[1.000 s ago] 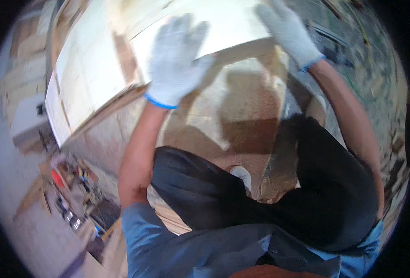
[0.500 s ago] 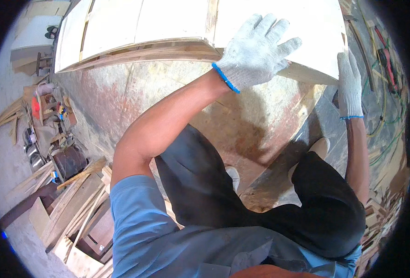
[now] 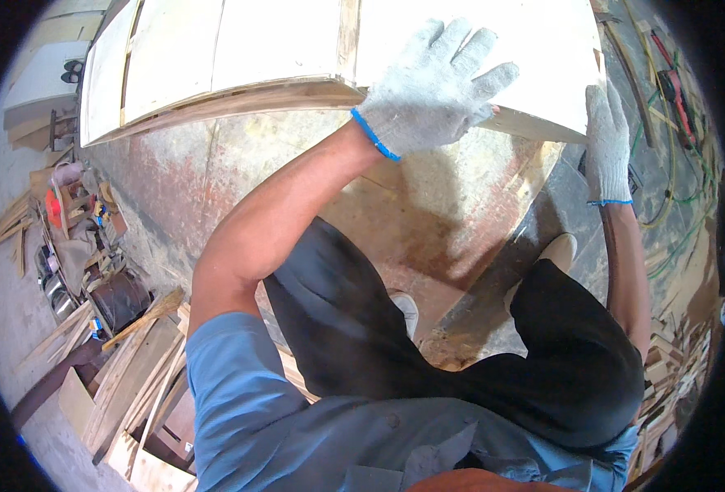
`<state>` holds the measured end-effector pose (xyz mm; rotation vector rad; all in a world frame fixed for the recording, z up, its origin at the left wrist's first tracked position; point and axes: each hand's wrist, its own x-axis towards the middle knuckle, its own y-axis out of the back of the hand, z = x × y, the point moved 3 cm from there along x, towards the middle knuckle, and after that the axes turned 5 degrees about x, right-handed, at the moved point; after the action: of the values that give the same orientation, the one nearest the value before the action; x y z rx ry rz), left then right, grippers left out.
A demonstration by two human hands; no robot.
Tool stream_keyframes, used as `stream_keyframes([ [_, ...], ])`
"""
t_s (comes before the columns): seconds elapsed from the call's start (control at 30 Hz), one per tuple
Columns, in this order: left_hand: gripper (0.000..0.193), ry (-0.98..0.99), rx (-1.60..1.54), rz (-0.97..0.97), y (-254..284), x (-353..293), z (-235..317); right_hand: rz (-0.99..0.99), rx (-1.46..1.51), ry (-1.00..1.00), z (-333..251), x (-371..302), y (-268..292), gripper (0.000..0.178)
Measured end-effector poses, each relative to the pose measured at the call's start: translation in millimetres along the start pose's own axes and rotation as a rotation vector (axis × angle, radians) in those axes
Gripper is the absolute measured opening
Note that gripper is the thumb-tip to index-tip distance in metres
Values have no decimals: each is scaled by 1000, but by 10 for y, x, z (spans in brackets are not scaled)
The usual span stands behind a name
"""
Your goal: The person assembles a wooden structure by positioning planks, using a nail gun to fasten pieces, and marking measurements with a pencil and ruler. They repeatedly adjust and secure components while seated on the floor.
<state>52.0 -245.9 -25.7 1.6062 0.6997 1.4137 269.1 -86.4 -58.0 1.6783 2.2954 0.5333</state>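
Head view: the white board (image 3: 297,49) is now tipped flatter than a second ago. It is pressed by the left hand (image 3: 432,86), fingers spread, and gripped at its right edge by the right hand (image 3: 606,139), suggesting it is being laid down.

We find no label, sign or screen in this view. The nearest things to packaging are two small containers amid the clutter at the far left: a pale pink jug-like container (image 3: 65,174) and, just below it, a small red-orange one (image 3: 53,207). Both are too small and blurred to describe further.
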Motion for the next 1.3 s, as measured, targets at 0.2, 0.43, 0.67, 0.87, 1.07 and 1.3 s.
stream_keyframes([
  [0.2,52,-12,0,-73,-111,-6,-50,-78,82,-39,154,25,25,46],
  [0.43,55,34,63,-186,48,84,33,20,586,-197,256,499,526,55],
  [0.67,57,22,93,-196,7,57,47,-105,565,-272,227,448,278,54],
  [0.87,57,40,96,-226,51,109,77,117,-615,582,-5,1251,314,34],
  [1.07,57,88,55,-217,114,130,68,-109,-402,220,-32,1018,-316,69],
  [1.3,62,102,-4,-228,141,231,50,-87,-238,294,-18,1062,-253,62],
])
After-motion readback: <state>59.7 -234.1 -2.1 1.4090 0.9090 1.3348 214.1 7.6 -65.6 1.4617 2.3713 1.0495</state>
